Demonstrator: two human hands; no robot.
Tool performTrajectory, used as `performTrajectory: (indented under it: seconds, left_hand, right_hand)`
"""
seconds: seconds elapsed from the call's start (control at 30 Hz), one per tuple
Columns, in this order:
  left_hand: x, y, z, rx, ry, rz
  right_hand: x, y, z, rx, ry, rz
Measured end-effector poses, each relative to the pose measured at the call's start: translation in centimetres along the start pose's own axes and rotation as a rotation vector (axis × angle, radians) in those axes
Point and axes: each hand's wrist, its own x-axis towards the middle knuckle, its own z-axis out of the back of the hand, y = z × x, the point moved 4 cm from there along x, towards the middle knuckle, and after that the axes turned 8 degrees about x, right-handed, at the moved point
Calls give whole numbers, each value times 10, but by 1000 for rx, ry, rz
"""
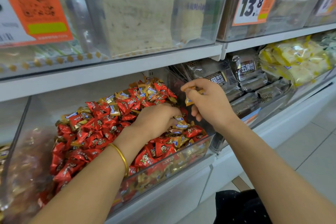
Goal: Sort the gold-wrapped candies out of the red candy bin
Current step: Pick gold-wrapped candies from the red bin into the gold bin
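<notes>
Running across the view in two tiers are white shop shelves [127, 68], with a pale tiled floor [309, 142] low on the right. On the upper shelf stand clear boxes: one holds pale wrapped blocks [138, 20]. An orange price tag [36, 5] hangs at the far left and a second tag [254, 2], reading 13.8, on the box to the right.

On the lower shelf, the red candy bin [163, 171] is a clear tub heaped with red-wrapped candies [94, 132]. Gold-wrapped candies [151, 92] are mixed through the heap, thickest at its far end and along its near right edge. Just right of it, a neighbouring tub holds dark-wrapped packs [249, 71], and further right lie yellow-wrapped packs [294, 60]. A tub at the near left [27, 160] shows only blurred reddish-brown contents.

The left grip [156, 118], with a gold bangle [121, 154] on its wrist, lies on the heap, fingers curled down among gold wrappers. Whether it has hold of one cannot be told. The right grip [209, 103] hangs above the bin's far right corner. Its thumb and fingers are closed round a gold-wrapped piece [189, 101], with more gold wrapper showing at the fingertips.
</notes>
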Motion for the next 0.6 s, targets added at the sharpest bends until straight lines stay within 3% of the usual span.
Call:
performTrajectory:
  seconds: [0.13,0.23,0.33,0.47,0.6]
  left_hand:
    - [-6,7,17,-253,10,106]
    - [-11,17,33,-463,-53,180]
    - [-22,32,40,-662,-117,327]
    - [-37,46,40,-877,-132,495]
    - [-46,56,39,-999,-155,581]
  right_hand:
    - [-1,0,-4,138,38,-84]
    - [-1,0,-9,314,95,-186]
    - [0,0,-12,342,133,-226]
    - [2,-5,-21,140,210,-210]
    - [6,-17,-37,-401,383,-172]
